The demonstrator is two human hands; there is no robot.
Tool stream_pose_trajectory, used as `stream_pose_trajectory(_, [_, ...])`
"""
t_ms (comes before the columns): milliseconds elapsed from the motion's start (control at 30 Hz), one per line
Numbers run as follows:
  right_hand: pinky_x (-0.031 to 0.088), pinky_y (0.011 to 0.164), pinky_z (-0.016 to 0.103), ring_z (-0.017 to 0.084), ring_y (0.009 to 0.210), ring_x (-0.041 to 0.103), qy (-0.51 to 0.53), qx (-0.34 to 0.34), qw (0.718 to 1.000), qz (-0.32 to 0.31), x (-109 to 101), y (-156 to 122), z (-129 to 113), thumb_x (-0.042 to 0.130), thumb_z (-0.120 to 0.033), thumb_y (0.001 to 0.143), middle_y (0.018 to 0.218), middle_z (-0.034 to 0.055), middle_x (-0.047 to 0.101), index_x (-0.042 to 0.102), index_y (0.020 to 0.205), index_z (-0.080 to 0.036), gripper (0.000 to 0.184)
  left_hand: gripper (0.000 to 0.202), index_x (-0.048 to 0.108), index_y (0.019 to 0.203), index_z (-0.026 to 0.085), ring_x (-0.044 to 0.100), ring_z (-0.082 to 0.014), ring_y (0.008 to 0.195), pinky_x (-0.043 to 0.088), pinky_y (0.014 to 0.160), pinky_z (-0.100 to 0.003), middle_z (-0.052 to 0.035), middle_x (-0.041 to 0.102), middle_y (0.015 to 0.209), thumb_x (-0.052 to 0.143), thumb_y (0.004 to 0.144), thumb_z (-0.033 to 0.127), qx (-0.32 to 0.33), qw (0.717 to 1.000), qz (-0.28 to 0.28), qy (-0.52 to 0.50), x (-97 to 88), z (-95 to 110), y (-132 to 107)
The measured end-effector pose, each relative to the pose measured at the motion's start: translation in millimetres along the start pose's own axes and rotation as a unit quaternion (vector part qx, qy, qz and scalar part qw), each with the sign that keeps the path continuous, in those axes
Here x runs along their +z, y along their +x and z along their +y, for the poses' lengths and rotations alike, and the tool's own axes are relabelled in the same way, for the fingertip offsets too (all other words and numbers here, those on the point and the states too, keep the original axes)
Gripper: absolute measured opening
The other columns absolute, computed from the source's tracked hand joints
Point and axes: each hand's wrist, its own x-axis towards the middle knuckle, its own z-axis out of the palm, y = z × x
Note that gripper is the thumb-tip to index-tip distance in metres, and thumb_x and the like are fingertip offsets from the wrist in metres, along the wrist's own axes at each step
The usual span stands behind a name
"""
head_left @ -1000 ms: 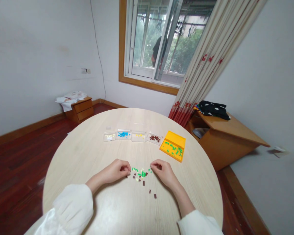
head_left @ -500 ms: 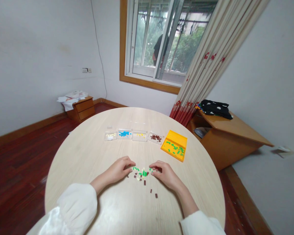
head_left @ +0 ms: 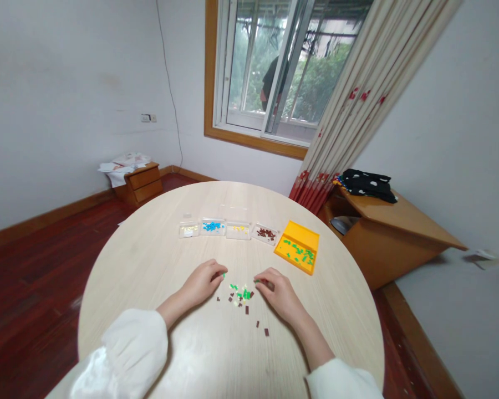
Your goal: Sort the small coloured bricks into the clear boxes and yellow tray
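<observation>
Here your left hand point(head_left: 202, 283) pinches a green piece point(head_left: 223, 275), but I can't tell if your right hand point(head_left: 279, 290) does.

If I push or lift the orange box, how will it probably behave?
The orange box would probably slide rather than roll, having straight edges. Its thin, smooth walls look like plastic, so it is likely stiff and light. Tilted, it may spill the scattered green pieces inside, since it lies open.

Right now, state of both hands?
Left hand: closed, pinching a small green piece.
Right hand: pinched closed; what it holds, if anything, cannot be told.
</observation>
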Motion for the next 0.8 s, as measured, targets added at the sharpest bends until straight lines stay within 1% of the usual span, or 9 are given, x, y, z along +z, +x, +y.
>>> stream_pose_trajectory(67, [0.045,0.074,0.029,0.016,0.080,0.057,0.023,-0.017,0.999,-0.035,-0.2,-2.3,-7.8,0.059,-0.014,0.077,0.081,0.0041,0.061,0.069,0.082,-0.020,0.012,0.024,0.064,0.098,0.018,0.055,-0.0157,0.078,0.043,0.074,-0.028,-0.0049,0.059,0.084,0.048,0.081,0.016,0.005,1.000,0.009,-0.019,-0.1,-0.4,-1.1])
stream_pose_trajectory(133, [0.045,0.078,0.029,0.016,0.084,0.056,0.035,-0.028,0.997,-0.067,1.1,-4.4,-14.7,0.060,-0.013,0.076,0.084,0.0037,0.060,0.070,0.082,-0.021,0.013,0.025,0.065,0.097,0.018,0.054,-0.0147,0.079,0.043,0.074,-0.027,-0.0043,0.058,0.085,0.046,0.082,0.014,0.027,0.999,0.000,-0.038,-0.6,2.3,-2.2])
stream_pose_trajectory(267, [0.043,0.082,0.030,0.017,0.088,0.054,0.016,-0.038,0.994,-0.099,5.7,-6.1,-19.2,0.063,-0.012,0.074,0.087,0.0032,0.057,0.071,0.087,-0.024,0.019,0.031,0.067,0.095,0.019,0.052,-0.0150,0.084,0.042,0.077,-0.027,-0.0053,0.056,0.086,0.041,0.082,0.008,0.080,0.995,-0.048,-0.038,-1.2,10.2,-3.8])
stream_pose_trajectory(333, [0.043,0.082,0.031,0.017,0.089,0.053,0.001,-0.041,0.994,-0.105,7.7,-5.8,-17.2,0.064,-0.012,0.075,0.087,0.0032,0.057,0.071,0.089,-0.025,0.020,0.031,0.068,0.097,0.019,0.051,-0.0156,0.084,0.042,0.077,-0.027,-0.0056,0.054,0.086,0.043,0.082,0.008,0.093,0.993,-0.069,-0.021,-1.1,11.8,-4.5])
stream_pose_trajectory(433, [0.041,0.081,0.032,0.018,0.088,0.053,-0.025,-0.049,0.993,-0.109,9.5,-5.1,-13.2,0.063,-0.015,0.077,0.086,0.0032,0.059,0.071,0.089,-0.026,0.018,0.028,0.068,0.094,0.020,0.050,-0.0162,0.086,0.041,0.078,-0.028,-0.0057,0.054,0.088,0.046,0.082,0.010,0.093,0.992,-0.081,-0.005,-1.0,11.5,-5.4])
stream_pose_trajectory(633, [0.036,0.081,0.033,0.018,0.086,0.053,-0.071,-0.066,0.989,-0.114,7.4,-4.8,-15.5,0.064,-0.018,0.079,0.082,0.0020,0.062,0.071,0.084,-0.025,0.011,0.019,0.068,0.087,0.018,0.050,-0.0169,0.088,0.040,0.080,-0.029,-0.0054,0.054,0.089,0.051,0.080,0.013,0.088,0.992,-0.092,-0.003,-3.6,13.8,-6.7])
stream_pose_trajectory(800, [0.035,0.079,0.031,0.017,0.086,0.052,-0.105,-0.073,0.986,-0.111,6.1,-4.8,-19.5,0.064,-0.018,0.079,0.083,0.0014,0.061,0.069,0.084,-0.023,0.008,0.016,0.067,0.087,0.018,0.050,-0.0166,0.087,0.040,0.080,-0.029,-0.0050,0.054,0.089,0.054,0.080,0.015,0.096,0.991,-0.090,-0.001,-5.0,17.6,-7.4])
